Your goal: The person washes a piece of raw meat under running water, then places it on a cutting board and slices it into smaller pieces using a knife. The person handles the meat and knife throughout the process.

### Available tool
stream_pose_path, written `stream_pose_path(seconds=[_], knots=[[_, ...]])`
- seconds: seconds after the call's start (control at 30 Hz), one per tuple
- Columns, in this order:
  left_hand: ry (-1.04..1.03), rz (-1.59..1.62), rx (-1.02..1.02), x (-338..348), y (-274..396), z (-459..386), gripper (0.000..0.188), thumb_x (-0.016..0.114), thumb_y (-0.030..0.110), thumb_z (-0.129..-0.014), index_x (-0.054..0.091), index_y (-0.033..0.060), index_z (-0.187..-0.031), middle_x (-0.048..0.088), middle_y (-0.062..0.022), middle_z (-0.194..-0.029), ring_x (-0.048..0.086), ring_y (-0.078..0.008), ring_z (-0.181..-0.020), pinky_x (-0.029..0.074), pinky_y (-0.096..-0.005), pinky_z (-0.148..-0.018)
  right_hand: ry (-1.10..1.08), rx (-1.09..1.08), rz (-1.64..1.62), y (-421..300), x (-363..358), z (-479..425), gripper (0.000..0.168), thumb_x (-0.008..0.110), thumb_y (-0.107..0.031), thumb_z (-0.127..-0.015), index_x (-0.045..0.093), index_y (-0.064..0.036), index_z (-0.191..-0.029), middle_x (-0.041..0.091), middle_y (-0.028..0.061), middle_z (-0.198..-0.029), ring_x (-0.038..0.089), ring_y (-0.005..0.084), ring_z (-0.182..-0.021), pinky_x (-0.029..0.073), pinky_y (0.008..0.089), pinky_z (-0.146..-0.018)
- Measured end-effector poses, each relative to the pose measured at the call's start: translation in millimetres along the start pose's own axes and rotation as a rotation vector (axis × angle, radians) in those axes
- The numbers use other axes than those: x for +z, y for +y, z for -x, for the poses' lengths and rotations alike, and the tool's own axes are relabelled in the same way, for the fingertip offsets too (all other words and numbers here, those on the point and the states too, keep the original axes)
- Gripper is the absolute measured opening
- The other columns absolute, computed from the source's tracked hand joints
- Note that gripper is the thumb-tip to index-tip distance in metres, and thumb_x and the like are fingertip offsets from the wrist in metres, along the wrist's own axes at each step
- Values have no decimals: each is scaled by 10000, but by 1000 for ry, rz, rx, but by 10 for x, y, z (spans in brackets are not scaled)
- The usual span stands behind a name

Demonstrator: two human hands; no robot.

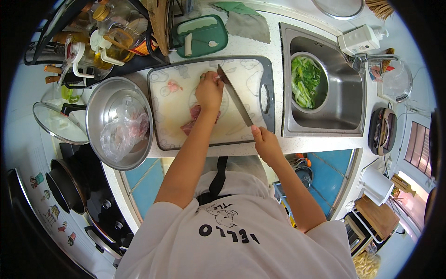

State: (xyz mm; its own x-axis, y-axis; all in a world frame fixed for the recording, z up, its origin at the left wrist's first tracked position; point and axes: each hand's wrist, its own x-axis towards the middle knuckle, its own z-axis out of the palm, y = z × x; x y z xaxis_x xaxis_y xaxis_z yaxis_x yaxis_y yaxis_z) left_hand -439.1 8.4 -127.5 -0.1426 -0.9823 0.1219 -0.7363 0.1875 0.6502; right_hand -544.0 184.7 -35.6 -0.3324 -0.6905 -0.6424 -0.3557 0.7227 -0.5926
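Note:
My right hand [266,141] grips the handle of a kitchen knife [237,99], whose blade slants up and left over the cutting board [240,129]. Near the blade's far end is my left hand [210,91], fingers bent around a small pale pink piece, seemingly meat or fat, mostly hidden by them. Red raw meat [190,126] lies on the board beneath my left wrist, partly covered by the forearm. A small pale pink scrap [173,86] rests at the board's upper left.
Left of the board stands a steel bowl [95,115] holding a plastic bag [122,134]. At right, a sink [343,101] contains a pot of leafy greens [305,83]. Behind the board are a green tray [205,47] and a cloth [247,26]; bottles [122,28] crowd the upper left.

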Motion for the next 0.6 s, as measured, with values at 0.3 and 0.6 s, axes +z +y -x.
stream_pose_path(seconds=[0.3,0.6], knots=[[-5,41,56,13,-21,-60,104,629,104,-659,553,96,-730,571,-58,-734,577,-265,-647,462,-373,-551,-41,-51,-63,-96,64,-350,548,401,-489,-889,515,30,-754,481,93,-520,493,188,-454,402,326,-458],[9,15,5,-316,-181,-67,83,580,141,-678,562,91,-742,594,-84,-689,583,-279,-648,462,-383,-584,53,-51,72,73,71,-25,600,352,-530,-882,526,28,-749,558,271,-713,546,436,-743,411,468,-649]])
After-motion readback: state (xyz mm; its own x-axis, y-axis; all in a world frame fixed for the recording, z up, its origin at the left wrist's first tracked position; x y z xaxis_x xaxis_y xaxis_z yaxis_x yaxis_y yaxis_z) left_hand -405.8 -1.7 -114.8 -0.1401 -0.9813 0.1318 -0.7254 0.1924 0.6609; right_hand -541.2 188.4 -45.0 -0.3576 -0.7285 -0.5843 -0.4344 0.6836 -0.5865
